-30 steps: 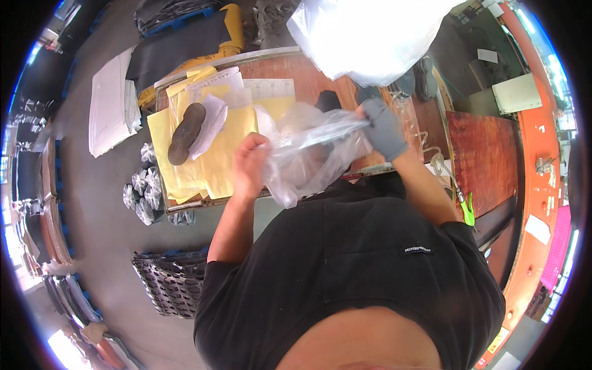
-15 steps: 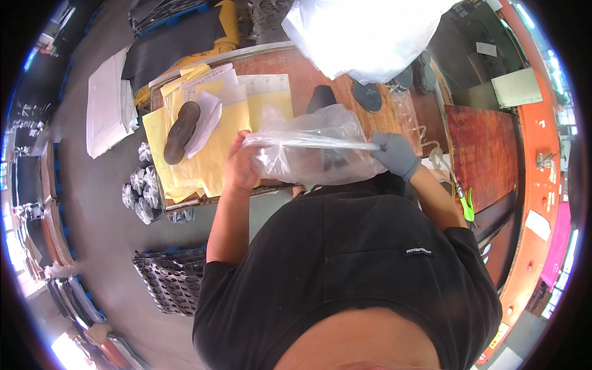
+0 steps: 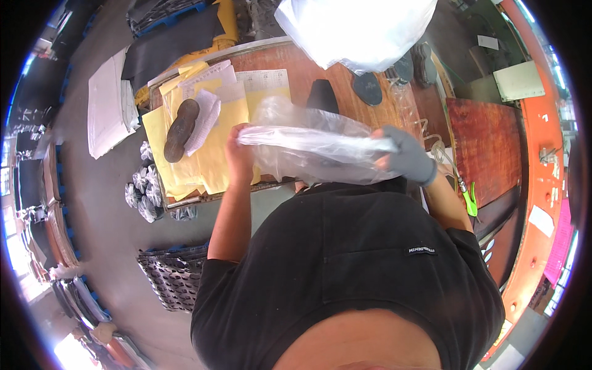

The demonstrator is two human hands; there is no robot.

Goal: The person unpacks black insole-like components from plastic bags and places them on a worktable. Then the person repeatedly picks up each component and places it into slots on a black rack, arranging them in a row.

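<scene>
A clear plastic bag is stretched sideways in front of my body, its gathered upper edge running between my two hands. My bare left hand is closed on the left end of that edge. On the other end, my right hand, in a grey glove with bare fingertips, pinches the plastic. Beyond the bag lies a flat black piece, its near part covered by the plastic. A dark grey sole-shaped piece rests to the right of it on the wooden table.
Yellow and white papers cover the table's left part, with a brown shoe sole on top. A large white plastic bundle sits at the far side. Green-handled snips hang at the right. Plastic-wrapped dark items are beside the table's left edge.
My right hand has turned and moved slightly right, its bare fingertips now showing. The bag's gathered edge looks wider and tilts down to the right. My left hand has shifted slightly left.
</scene>
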